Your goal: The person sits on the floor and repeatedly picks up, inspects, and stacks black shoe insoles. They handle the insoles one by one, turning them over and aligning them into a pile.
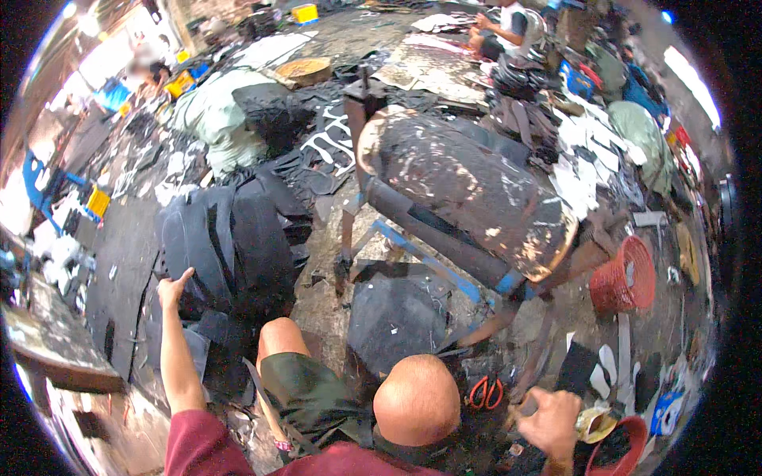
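My left hand is at the near left edge of a bulky pile of black sheets, thumb up and the other fingers hidden behind the edge, closed on it. At the lower right my right hand is closed, with a short dark blunt piece at its curled fingers that I cannot make out. A yellowish can lies just right of that hand, by a red bucket. Red-handled scissors rest on the ground between my knee and my right hand.
Ahead stands a large worn block on a frame with blue bars. A red basket is to its right. White scraps and pale sacks lie around. A seated person works at the back.
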Demonstrator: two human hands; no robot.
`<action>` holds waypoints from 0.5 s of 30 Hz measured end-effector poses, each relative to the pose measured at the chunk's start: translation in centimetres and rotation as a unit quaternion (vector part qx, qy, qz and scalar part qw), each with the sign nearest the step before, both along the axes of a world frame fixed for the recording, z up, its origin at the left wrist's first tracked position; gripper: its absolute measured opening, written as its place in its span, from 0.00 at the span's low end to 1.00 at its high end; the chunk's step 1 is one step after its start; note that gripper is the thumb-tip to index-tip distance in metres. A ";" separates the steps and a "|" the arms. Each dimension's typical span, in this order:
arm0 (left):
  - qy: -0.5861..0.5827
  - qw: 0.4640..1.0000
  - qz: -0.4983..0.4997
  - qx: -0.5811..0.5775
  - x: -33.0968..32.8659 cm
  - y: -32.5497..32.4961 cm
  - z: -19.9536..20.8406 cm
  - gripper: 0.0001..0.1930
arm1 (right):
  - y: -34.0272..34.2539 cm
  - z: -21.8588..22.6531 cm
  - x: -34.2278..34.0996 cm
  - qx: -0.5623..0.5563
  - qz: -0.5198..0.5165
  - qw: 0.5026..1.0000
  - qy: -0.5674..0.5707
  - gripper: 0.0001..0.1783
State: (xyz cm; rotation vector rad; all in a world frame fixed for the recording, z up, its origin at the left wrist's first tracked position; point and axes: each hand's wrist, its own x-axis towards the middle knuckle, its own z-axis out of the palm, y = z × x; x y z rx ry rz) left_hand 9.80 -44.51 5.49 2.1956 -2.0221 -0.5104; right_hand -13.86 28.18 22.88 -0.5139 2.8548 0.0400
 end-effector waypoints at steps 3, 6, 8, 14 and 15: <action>0.028 0.977 0.014 -0.210 1.9 2.3 4.1 0.48 | 1.6 2.8 -2.2 -0.050 0.007 0.992 0.117 0.13; 0.359 0.869 -0.211 -0.266 0.2 9.9 4.3 0.34 | -0.3 5.3 -8.8 -0.013 0.035 0.885 0.464 0.09; 0.397 0.869 -0.225 -0.193 -4.9 22.1 8.4 0.36 | -0.2 6.5 -11.3 -0.037 0.053 0.863 0.502 0.10; 0.489 0.772 -0.318 0.252 -11.8 33.4 8.7 0.45 | 2.0 2.6 -17.8 -0.042 0.057 0.830 0.553 0.13; 0.487 0.759 -0.326 0.284 -13.5 33.7 8.3 0.45 | 2.8 0.3 -21.0 -0.039 0.044 0.815 0.577 0.12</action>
